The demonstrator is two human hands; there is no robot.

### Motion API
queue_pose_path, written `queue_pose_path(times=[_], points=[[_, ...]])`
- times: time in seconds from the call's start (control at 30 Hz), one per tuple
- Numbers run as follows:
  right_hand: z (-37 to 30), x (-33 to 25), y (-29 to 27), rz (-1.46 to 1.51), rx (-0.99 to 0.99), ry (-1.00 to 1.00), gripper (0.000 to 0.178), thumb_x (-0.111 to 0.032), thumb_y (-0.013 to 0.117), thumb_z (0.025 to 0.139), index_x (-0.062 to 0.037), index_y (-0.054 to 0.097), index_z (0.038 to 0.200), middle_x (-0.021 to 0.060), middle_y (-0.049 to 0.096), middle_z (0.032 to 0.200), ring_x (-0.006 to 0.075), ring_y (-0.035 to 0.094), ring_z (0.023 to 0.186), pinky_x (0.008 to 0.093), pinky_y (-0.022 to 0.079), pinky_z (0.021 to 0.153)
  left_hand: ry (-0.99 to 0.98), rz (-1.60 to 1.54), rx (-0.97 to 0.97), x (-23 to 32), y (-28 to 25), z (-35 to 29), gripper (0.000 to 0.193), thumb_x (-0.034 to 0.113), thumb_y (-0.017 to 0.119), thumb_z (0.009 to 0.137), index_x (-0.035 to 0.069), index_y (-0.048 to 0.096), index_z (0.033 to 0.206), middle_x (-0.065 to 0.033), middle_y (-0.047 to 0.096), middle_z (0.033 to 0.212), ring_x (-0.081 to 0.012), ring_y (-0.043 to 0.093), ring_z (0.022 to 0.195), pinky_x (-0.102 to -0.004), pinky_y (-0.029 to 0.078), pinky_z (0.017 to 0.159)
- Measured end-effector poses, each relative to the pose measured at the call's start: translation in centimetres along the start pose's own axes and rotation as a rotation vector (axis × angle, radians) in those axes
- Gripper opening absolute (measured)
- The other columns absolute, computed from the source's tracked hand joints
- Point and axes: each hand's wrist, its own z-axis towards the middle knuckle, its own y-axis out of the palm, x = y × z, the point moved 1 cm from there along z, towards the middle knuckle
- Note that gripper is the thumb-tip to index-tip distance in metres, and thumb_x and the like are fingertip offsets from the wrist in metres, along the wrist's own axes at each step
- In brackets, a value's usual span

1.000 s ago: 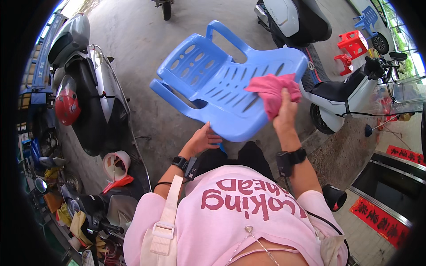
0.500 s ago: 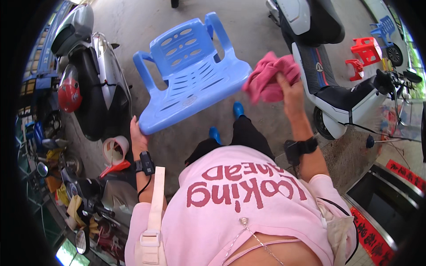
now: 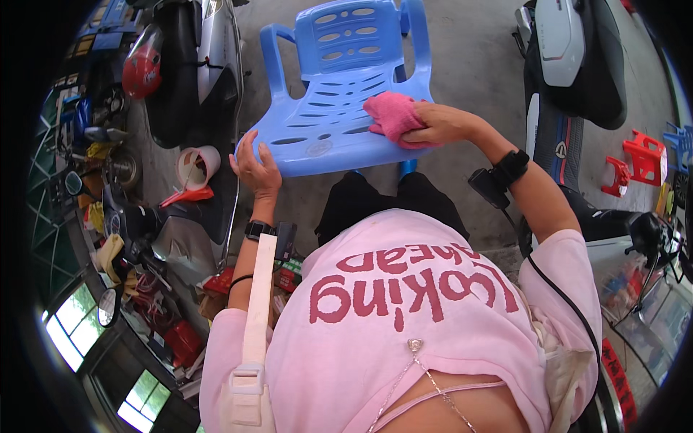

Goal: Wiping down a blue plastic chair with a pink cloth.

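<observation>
A light blue plastic armchair (image 3: 339,148) with a slotted seat and a perforated back stands in front of me, the seat's front edge towards my body. My left hand (image 3: 258,167) grips its front left corner, thumb and fingers around the edge. A crumpled pink cloth (image 3: 392,115) rests against the right part of the seat. My right hand (image 3: 442,124) is closed on this cloth and presses it to the seat near the front right corner. Part of the cloth is hidden beneath the fingers.
Motor scooters stand on both sides: a dark seat (image 3: 171,72) with a red helmet (image 3: 142,72) on the left, a white and black scooter (image 3: 567,40) on the right. A whitish bucket (image 3: 208,160) is left of my left hand. Red plastic stools (image 3: 644,159) stand far right.
My right hand has brought the cloth from the air beside the chair onto the seat. The chair appears straighter and higher in view. My left hand remains at its front left corner.
</observation>
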Motion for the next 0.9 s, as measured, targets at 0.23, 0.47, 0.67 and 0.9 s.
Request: queue_pose_path(times=[0.23,0.47,0.67,0.9], points=[[11.1,-8.1,4.7,-0.424,-0.061,-0.342,0.045,-0.043,0.059,0.086,0.0012,0.063,0.091,0.0145,0.056,0.107,0.0347,0.051,0.102,0.0468,0.042,0.09,-0.052,-0.021,-0.008,-0.1,0.0,-0.4,0.032,0.022,0.047,0.089,0.013,0.059,0.117,-0.0031,0.063,0.114,-0.0229,0.057,0.111,-0.0548,0.017,0.109],[5.5,-6.2,2.6,-0.345,-0.01,-0.399,0.029,-0.034,0.065,0.083,-0.0087,0.064,0.098,0.0081,0.053,0.12,0.0357,0.044,0.113,0.0472,0.038,0.095,-0.062,-0.029,-0.048,0.8,-0.9,0.1,0.031,0.017,0.047,0.086,0.013,0.062,0.113,-0.0018,0.067,0.105,-0.0213,0.06,0.103,-0.0532,0.018,0.11],[-3.3,-1.4,1.0,-0.365,0.165,-0.279,0.025,-0.028,0.069,0.079,-0.0081,0.063,0.093,0.0052,0.053,0.117,0.0308,0.045,0.104,0.0454,0.037,0.093,-0.048,0.006,-0.059,0.8,-1.2,0.1,0.031,0.015,0.047,0.085,0.012,0.063,0.111,-0.0006,0.067,0.104,-0.0199,0.06,0.102,-0.0512,0.017,0.111],[7.2,-7.5,3.8,-0.423,0.098,-0.492,0.043,-0.044,0.06,0.083,-0.0023,0.063,0.093,0.0099,0.052,0.112,0.0305,0.045,0.107,0.0447,0.038,0.089,-0.034,-0.03,-0.069,1.5,-0.8,0.4,0.03,0.014,0.049,0.083,0.011,0.063,0.109,-0.0027,0.066,0.104,-0.0202,0.06,0.101,-0.0521,0.017,0.11]])
